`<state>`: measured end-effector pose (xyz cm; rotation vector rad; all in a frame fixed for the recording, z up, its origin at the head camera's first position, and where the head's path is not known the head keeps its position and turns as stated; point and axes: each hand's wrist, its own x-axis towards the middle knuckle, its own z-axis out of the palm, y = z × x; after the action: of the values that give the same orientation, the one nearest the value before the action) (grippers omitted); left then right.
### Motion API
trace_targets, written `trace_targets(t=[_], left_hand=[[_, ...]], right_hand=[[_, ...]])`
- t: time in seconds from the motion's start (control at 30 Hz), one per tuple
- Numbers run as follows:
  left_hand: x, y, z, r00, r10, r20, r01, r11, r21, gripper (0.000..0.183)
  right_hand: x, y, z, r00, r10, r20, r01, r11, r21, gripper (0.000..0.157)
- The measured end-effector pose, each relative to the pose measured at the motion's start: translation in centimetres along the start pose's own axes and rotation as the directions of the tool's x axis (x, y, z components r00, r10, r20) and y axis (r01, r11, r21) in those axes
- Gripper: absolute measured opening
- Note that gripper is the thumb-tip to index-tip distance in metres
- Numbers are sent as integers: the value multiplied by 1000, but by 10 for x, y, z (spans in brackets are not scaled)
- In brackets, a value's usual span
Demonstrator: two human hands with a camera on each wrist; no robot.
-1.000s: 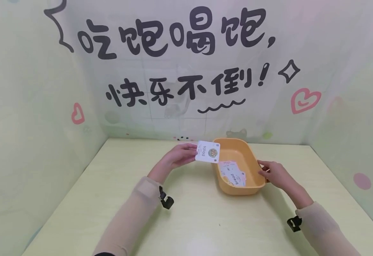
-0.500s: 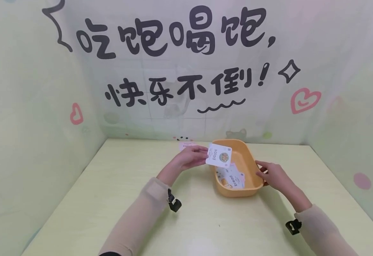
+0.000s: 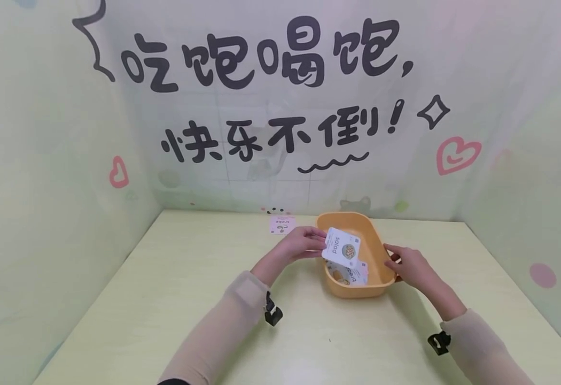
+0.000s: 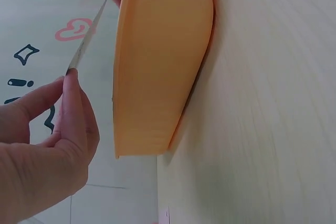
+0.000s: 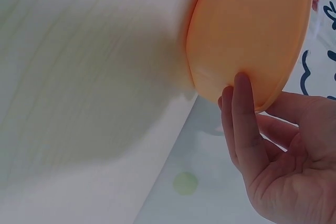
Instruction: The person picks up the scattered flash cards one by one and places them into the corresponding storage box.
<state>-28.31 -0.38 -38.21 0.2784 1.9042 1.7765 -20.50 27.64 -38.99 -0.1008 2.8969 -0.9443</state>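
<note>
My left hand (image 3: 304, 244) pinches the edge of a white card (image 3: 342, 247) printed "salad" with a picture of food. The card hangs tilted over the left rim of an orange basin (image 3: 375, 247); the left wrist view shows the card (image 4: 86, 38) edge-on, above the rim. Inside the basin lie several cards, the uppermost a "bread" card (image 3: 357, 276), partly covered by the salad card. At the basin's right side my right hand (image 3: 407, 263) grips the rim, its fingers (image 5: 244, 103) against the outer wall and the thumb toward the inside.
A pink card (image 3: 282, 224) printed "snake" lies near the back edge of the pale wooden table (image 3: 189, 299), left of the basin. Behind it stands a white printed backdrop (image 3: 261, 184) with large black lettering, and similar panels rise on both sides.
My left hand has moved right and nearer, bringing the salad card from beside the left rim to over the basin. The pink card has come into sight behind it. My right hand keeps its hold.
</note>
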Motion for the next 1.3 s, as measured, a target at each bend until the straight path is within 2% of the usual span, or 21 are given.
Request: trace_targets(t=[0.17, 0.3, 0.47, 0.57, 0.63, 0.67, 0.73, 0.77, 0.83, 0.87, 0.9, 1.0, 1.1, 1.2, 1.3], left_hand=[[-2, 1, 5, 1000, 2, 1, -2, 999, 43, 37], [0, 1, 1, 1000, 6, -19, -5, 998, 58, 38], [5, -1, -14, 998, 20, -58, -14, 995, 97, 39], [10, -5, -28, 994, 34, -106, -19, 991, 135, 36], [14, -8, -38, 985, 61, -159, -30, 981, 190, 32], [16, -10, -43, 978, 82, -192, -33, 969, 246, 30], [20, -15, -53, 958, 131, -253, -19, 916, 400, 28], [22, -18, -58, 948, 147, -283, 7, 878, 479, 27], [24, -23, -68, 929, 164, -332, 84, 780, 620, 29], [26, -25, -72, 923, 167, -346, 121, 727, 676, 32], [27, -26, -76, 922, 161, -352, 151, 687, 711, 34], [28, -30, -84, 932, 124, -342, 208, 589, 781, 42], [27, -32, -88, 954, 86, -288, 214, 478, 852, 45], [26, -34, -89, 970, 71, -232, 195, 342, 919, 40], [26, -34, -86, 973, 75, -219, 193, 258, 947, 28]], right_hand=[[0, -1, 0, 1000, -2, 1, 2, 1000, 7, 53], [1, -1, -1, 1000, 4, 9, -4, 1000, 2, 54], [2, 2, -3, 1000, 3, 11, -3, 1000, 2, 54], [2, 4, -2, 1000, -4, 9, 4, 1000, 10, 54], [3, 5, -2, 1000, -5, 11, 5, 1000, 13, 54], [3, 5, -2, 1000, -5, 12, 5, 1000, 15, 54], [2, 5, -2, 1000, -2, 16, 2, 1000, 15, 54], [2, 5, -2, 1000, 0, 19, -1, 1000, 16, 54], [2, 4, -2, 1000, 3, 22, -3, 1000, 15, 54], [3, 4, -2, 1000, 1, 22, -2, 1000, 13, 54], [3, 4, -2, 1000, 0, 23, 0, 1000, 11, 54], [3, 3, -1, 1000, -4, 20, 4, 1000, 12, 54], [3, 3, 0, 1000, 2, 26, -3, 1000, 22, 54], [2, 3, 0, 999, 5, 31, -6, 1000, 28, 55], [2, 3, -1, 1000, -5, 23, 4, 1000, 20, 55]])
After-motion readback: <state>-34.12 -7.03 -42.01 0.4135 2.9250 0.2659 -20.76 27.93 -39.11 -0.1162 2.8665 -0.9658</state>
